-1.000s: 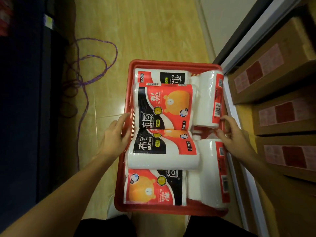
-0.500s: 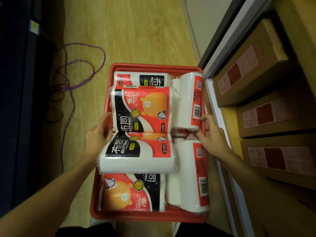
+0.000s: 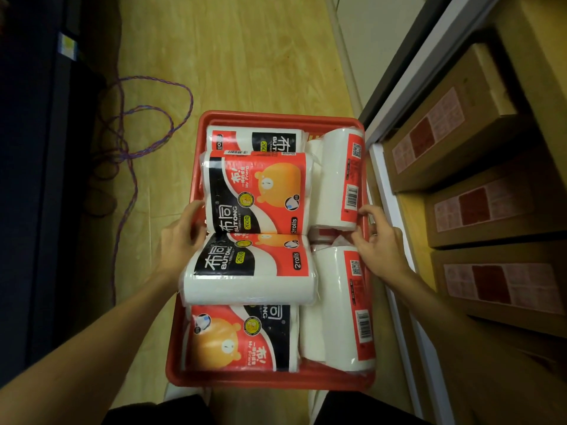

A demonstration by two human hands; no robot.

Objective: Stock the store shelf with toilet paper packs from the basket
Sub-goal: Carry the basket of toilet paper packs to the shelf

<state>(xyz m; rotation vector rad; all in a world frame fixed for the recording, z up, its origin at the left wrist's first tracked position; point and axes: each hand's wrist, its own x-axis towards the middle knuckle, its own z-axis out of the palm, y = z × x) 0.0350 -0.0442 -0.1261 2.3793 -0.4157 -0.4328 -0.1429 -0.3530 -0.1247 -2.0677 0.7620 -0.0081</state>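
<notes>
Single head-worn wide-angle view, looking steeply down from above at close range. Red basket [image 3: 270, 380] sits centre frame on the wood floor [image 3: 239, 56], shelf edge [image 3: 395, 240] along the right, both forearms entering from the bottom corners. No second view to overlap.

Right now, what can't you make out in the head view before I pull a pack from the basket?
- Left hand fingertips: hidden behind the top packs; its grip is unclear.
- Right hand: whether it holds the red basket rim or a pack is unclear.
- Basket floor and any lower layer: covered by packs.
- Shelf space: cut off at right edge; only cardboard boxes show.
- Box labels: too blurred.
</notes>
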